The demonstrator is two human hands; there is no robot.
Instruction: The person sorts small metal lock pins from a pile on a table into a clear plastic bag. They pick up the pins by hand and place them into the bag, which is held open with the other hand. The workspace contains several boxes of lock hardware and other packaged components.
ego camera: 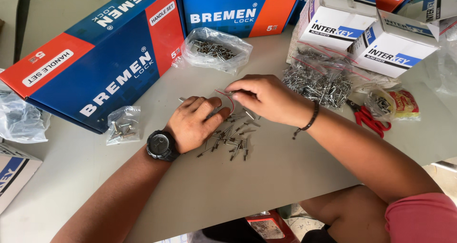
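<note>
Rivets [232, 137] under both hands [193, 121], fingertips pinching bag [223, 96].

Loose metal rivets [232, 139] (small, grey) lie scattered on the table.

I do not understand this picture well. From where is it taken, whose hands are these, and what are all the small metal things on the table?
There is no machine here. The one picture comes from a camera worn on a person's head, looking down at their own two bare hands over a pale grey table.

The left hand, with a black wristwatch, rests beside a loose pile of small silver metal rivets. The right hand, with a dark bracelet, meets it above the pile; together they pinch a small clear plastic bag with a red strip.

Around them lie long blue and orange cardboard boxes, white cardboard boxes, an open clear bag of rivets, a small sealed bag of screws, a large heap of rivets and red-handled scissors.
</note>
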